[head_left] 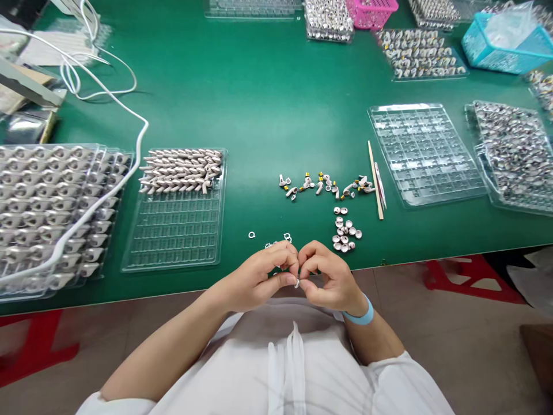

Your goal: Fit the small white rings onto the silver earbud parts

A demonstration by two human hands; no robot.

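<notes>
My left hand [272, 274] and my right hand [326, 274] meet at the table's front edge, thumbs and fingertips pinched together. Between them shows a small white ring-like part [297, 283], mostly covered by the fingers. Just beyond my left hand lie several loose white rings [287, 237], with one ring [252, 234] off to the left. Small round metallic cups [344, 239] are grouped beyond my right hand. Farther back is a row of small pale curved pieces with yellow bits [327, 184]. A wooden stick [375, 181] and tweezers [381, 184] lie to their right.
A partly filled clear tray [173, 242] and trays of metallic parts [43, 202] stand left, crossed by a white cable [140, 135]. On the right are a clear tray [425, 153] and a full tray [514, 153]. Pink [372, 12] and blue baskets [488, 55] stand behind.
</notes>
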